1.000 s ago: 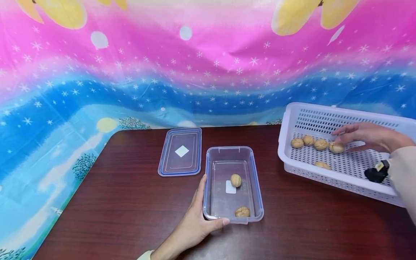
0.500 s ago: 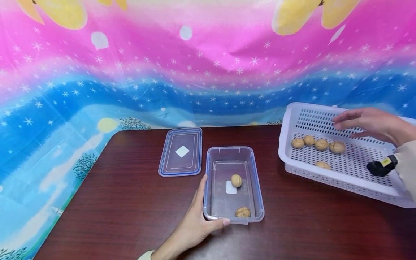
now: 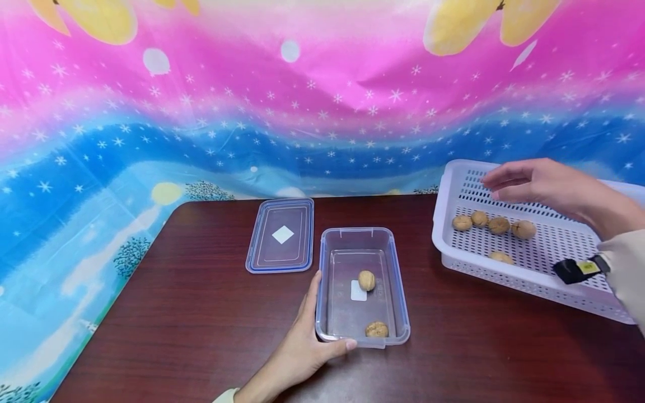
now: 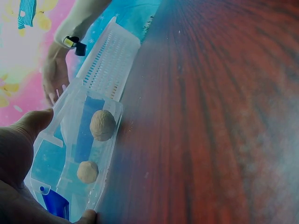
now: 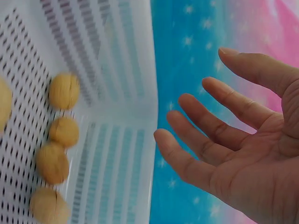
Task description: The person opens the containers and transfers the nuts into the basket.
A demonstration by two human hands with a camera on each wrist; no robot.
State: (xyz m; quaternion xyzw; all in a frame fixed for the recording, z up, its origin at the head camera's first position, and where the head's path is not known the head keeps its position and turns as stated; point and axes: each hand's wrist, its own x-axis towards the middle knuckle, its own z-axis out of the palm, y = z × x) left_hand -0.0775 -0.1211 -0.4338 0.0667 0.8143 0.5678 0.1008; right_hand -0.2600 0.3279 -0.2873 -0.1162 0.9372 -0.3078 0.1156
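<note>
My left hand (image 3: 302, 347) grips the near left corner of a clear plastic food container (image 3: 403, 302), thumb along the front rim and fingers against the left side. Inside the container lie two walnuts; one walnut (image 3: 367, 280) is near the middle, the other walnut (image 3: 377, 329) by the front wall. In the head view my right hand (image 3: 544, 182) hovers over the white perforated basket (image 3: 435, 235), holding nothing. Its fingers (image 5: 217, 128) are spread in the right wrist view. On the basket floor, several walnuts (image 3: 499, 225) form a row, with one walnut (image 3: 501, 257) nearer the front wall.
A clear lid (image 3: 262, 246) with a blue seal lies left of the container on the dark wooden table (image 3: 176, 313). A colourful printed cloth (image 3: 322, 95) hangs behind the table's back edge. The right wrist carries a small black device (image 3: 574, 270).
My right hand has risen from beside the rightmost walnut of the row, then moved left above the basket, leaving that walnut there. The left hand and container have stayed put.
</note>
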